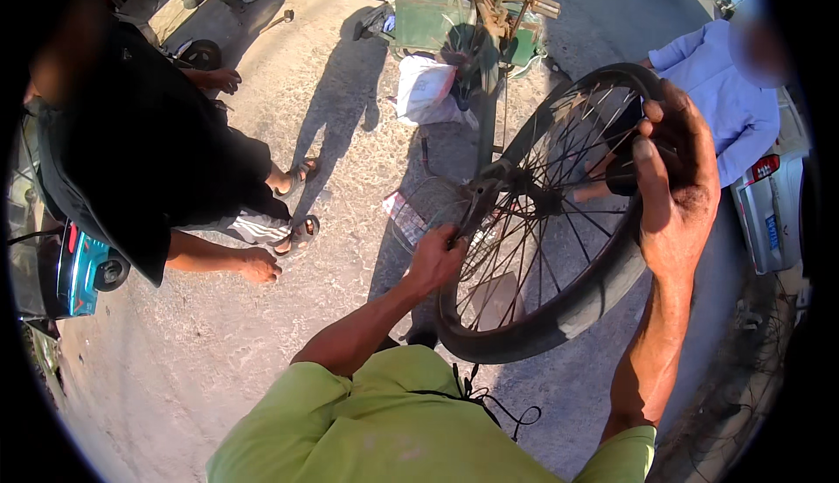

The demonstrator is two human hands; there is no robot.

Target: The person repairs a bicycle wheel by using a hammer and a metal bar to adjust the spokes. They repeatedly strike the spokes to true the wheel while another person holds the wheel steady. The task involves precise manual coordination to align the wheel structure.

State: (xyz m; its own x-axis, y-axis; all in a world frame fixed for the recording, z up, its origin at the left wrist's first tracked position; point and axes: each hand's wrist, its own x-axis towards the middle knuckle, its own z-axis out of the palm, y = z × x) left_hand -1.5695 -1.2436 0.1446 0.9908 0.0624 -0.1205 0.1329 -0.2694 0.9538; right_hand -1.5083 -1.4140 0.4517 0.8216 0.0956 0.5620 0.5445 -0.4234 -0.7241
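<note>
My left hand point(437, 260) grips one dark metal bar point(478, 208) beside one tilted, spoked wheel point(546, 201); my right hand point(677, 190) curls at its rim, grip unclear from here. Beyond, one white sack point(423, 90) partly blocks one green cart point(428, 18); one person in black point(149, 142) stands left, another in pale blue point(717, 90) is right.

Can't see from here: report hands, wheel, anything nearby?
Left hand curled at left side of spoked wheel. Right hand at its right edge. Wheel tilted. Person in blue shirt beyond right hand.
</note>
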